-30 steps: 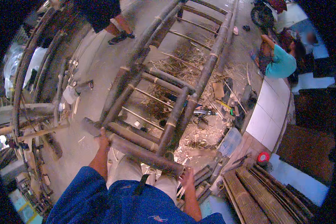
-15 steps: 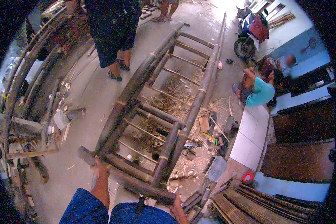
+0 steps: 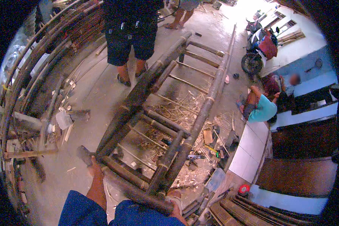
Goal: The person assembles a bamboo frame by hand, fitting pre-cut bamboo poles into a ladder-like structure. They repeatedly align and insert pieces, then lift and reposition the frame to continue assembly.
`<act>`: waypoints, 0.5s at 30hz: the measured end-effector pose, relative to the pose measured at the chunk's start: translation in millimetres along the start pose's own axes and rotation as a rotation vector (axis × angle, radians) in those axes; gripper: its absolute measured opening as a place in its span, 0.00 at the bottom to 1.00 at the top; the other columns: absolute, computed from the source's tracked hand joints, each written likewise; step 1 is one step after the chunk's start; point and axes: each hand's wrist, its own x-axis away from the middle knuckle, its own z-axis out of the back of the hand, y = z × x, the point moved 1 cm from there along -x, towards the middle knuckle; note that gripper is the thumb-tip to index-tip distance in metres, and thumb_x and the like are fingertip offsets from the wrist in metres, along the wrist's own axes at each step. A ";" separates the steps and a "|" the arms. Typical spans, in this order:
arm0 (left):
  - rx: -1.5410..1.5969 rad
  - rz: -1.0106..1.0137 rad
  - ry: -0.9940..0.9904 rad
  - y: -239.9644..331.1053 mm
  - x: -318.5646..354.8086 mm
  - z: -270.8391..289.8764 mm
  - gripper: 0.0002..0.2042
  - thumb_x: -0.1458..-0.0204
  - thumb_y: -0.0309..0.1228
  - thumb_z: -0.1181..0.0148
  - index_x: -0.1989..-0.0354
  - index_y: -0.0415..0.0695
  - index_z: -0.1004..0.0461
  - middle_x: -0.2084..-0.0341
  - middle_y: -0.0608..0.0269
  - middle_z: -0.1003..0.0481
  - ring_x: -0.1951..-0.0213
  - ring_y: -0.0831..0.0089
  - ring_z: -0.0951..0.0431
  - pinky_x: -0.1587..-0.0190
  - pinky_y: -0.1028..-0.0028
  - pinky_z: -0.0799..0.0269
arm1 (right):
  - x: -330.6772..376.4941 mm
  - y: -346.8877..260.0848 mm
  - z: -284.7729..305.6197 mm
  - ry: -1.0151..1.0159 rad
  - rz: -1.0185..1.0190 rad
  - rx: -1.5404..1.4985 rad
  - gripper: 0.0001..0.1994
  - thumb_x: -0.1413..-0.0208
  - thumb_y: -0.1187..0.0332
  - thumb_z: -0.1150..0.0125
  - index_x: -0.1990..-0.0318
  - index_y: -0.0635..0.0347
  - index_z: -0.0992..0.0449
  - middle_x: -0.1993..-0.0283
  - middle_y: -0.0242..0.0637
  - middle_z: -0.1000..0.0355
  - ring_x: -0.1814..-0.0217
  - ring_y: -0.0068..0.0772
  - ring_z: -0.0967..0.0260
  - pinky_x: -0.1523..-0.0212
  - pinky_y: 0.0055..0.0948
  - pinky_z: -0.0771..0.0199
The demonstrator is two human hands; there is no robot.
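A long frame of dark bamboo poles (image 3: 200, 115), with thin rungs across it, stretches away in front of me. My left hand (image 3: 95, 168) is wrapped round the left end of its thick near crosspiece (image 3: 133, 190). On the right end of that same crosspiece, my right hand (image 3: 176, 211) is closed, its fingers partly hidden by the pole. Through the gaps between the rungs I see wood shavings (image 3: 184, 101) and floor.
A person in dark shorts (image 3: 118, 47) stands beside the frame's far left part. Another in a turquoise shirt (image 3: 263, 110) sits at the right. Curved bamboo poles (image 3: 17, 81) line the left side. Tools (image 3: 195, 156) lie right of the frame, and bamboo slats (image 3: 233, 214) lie near right. A motorbike (image 3: 258, 51) stands beyond.
The view has shifted slightly, so the scene sits lower. The standing person has moved rightward, closer to the frame. Both my hands keep their hold on the crosspiece.
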 end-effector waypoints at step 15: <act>-0.034 0.060 -0.056 19.3 0.9 16.1 0.48 0.57 0.67 0.33 0.41 0.33 0.31 0.54 0.47 0.23 0.57 0.55 0.21 0.52 0.59 0.25 | 19.6 22.9 7.3 0.317 0.210 0.673 0.21 0.41 0.52 0.47 0.55 0.61 0.20 0.58 0.40 0.23 0.56 0.33 0.27 0.51 0.36 0.27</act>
